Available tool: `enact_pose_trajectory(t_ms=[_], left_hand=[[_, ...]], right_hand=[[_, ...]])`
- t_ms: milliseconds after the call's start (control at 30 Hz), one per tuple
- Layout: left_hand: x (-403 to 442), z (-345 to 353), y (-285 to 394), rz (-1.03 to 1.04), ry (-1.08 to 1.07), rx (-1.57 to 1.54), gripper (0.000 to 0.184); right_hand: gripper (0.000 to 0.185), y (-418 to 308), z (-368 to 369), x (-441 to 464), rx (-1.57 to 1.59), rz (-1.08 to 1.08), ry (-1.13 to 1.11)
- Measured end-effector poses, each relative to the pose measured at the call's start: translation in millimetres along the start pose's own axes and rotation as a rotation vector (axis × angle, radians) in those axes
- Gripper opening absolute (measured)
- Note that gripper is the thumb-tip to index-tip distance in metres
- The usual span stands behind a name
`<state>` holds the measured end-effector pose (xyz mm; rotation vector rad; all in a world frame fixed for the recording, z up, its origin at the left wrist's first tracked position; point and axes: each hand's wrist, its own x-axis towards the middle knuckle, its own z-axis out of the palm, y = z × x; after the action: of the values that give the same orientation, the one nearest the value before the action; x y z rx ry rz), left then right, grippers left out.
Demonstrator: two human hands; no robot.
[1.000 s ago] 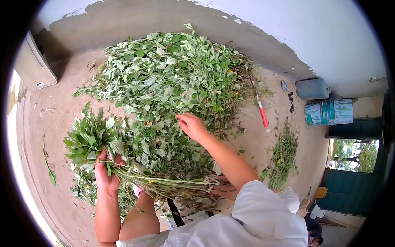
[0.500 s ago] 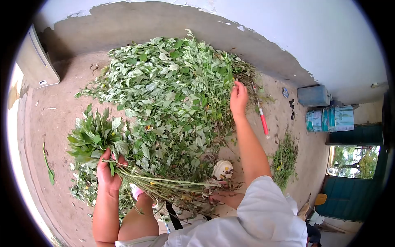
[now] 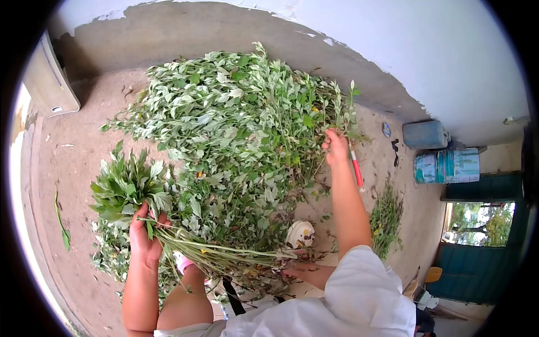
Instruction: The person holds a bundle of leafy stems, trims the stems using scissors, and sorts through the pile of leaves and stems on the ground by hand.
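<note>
At the left, a lone leafy stem (image 3: 63,227) lies on the bare floor (image 3: 73,168), well apart from the rest. Near it, the left hand (image 3: 147,230) is wrapped around a bundle of leafy stems (image 3: 126,185) just below the leaves; this grip probably keeps the heads gathered, while the bare stalks trail rightward near the person's legs. In the middle and far toward the wall (image 3: 224,33), a broad heap of cut plants (image 3: 224,112) is spread on the floor, its leaves mostly leftward and stalks rightward, seemingly laid that way so that stems can be reached from the right. A white round object (image 3: 300,233) sits at its near right edge. The right hand (image 3: 336,147), fingers curled, grasps a thin sprig (image 3: 352,98) at the heap's right end, its leafy tip pointing far. Just beside that hand lies a red-handled tool (image 3: 357,171); farther right are a smaller bunch of stems (image 3: 386,222), apart from the heap perhaps to keep it separate, a blue jerrycan (image 3: 425,135) and a teal bucket (image 3: 447,165).
</note>
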<state>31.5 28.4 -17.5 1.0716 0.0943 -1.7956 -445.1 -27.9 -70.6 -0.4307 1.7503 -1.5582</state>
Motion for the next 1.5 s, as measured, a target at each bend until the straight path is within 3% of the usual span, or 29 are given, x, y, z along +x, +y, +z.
enact_pose_trajectory(t_ms=[100,167,233,300,367,400,433,533,600,633,700,733,833,967,1033,1067,1100,1167,1200,1367,1433,1500], left_hand=[[3,-4,-1,-0.004,-0.021,0.000,0.020],[3,-5,-1,0.005,-0.025,0.002,0.020],[2,-3,-1,0.005,-0.008,0.009,0.018],[2,-3,-1,-0.001,-0.007,0.004,0.018],[3,-5,-1,0.007,-0.016,0.003,0.017],[3,-5,-1,0.004,-0.017,0.000,0.017],[3,-4,0,0.003,-0.013,0.011,0.017],[5,-8,-1,0.001,-0.032,0.013,0.017],[6,-10,-2,0.000,-0.057,0.004,0.018],[6,-10,-2,-0.009,-0.063,-0.009,0.018],[7,-10,-2,-0.019,-0.071,-0.023,0.019],[8,-11,-2,-0.030,-0.086,-0.028,0.019],[6,-8,-2,-0.040,-0.088,-0.042,0.021],[5,-7,0,-0.066,-0.099,-0.044,0.023],[5,-7,0,-0.055,-0.073,-0.034,0.023],[5,-6,0,-0.047,-0.053,-0.024,0.024],[4,-5,0,-0.043,-0.048,-0.022,0.024],[3,-4,2,-0.040,-0.053,-0.002,0.024],[4,-7,1,-0.040,-0.065,-0.005,0.024],[3,-6,2,-0.039,-0.080,0.007,0.023],[0,4,0,-0.013,-0.025,0.043,0.020],[-5,14,0,-0.015,0.048,0.053,0.018]], right_hand=[[0.016,33,24,17,-0.131,0.061,-0.012],[0.026,42,41,23,-0.402,0.200,-0.031],[0.029,33,57,16,-0.562,0.162,0.005],[0.029,24,60,17,-0.421,0.042,-0.049],[0.023,-2,51,19,-0.505,0.044,-0.070],[0.018,-22,54,2,-0.317,-0.112,-0.151],[0.017,-41,50,-8,-0.324,-0.157,-0.222],[0.021,-81,28,-34,-0.322,-0.164,-0.377],[0.021,-93,19,-46,-0.614,-0.251,-0.464],[0.021,-94,15,-49,-0.615,-0.254,-0.462],[0.023,-93,6,-53,-0.501,-0.052,-0.611],[0.024,-81,3,-51,-0.415,-0.005,-0.435],[0.025,-54,-10,-36,-0.378,0.047,-0.261],[0.021,-2,-8,-21,-0.316,0.242,-0.363],[0.020,22,8,-22,-0.412,0.212,-0.365],[0.038,34,13,-18,-0.419,0.258,-0.375],[0.038,40,23,-21,-0.417,0.261,-0.380],[0.057,47,44,-29,-0.317,0.240,-0.235],[0.068,51,49,-25,-0.336,0.239,-0.286],[0.056,58,64,-15,-0.328,0.195,-0.282],[0.049,33,74,-28,-0.240,0.123,-0.349],[0.046,8,88,-61,-0.272,0.083,-0.278]])
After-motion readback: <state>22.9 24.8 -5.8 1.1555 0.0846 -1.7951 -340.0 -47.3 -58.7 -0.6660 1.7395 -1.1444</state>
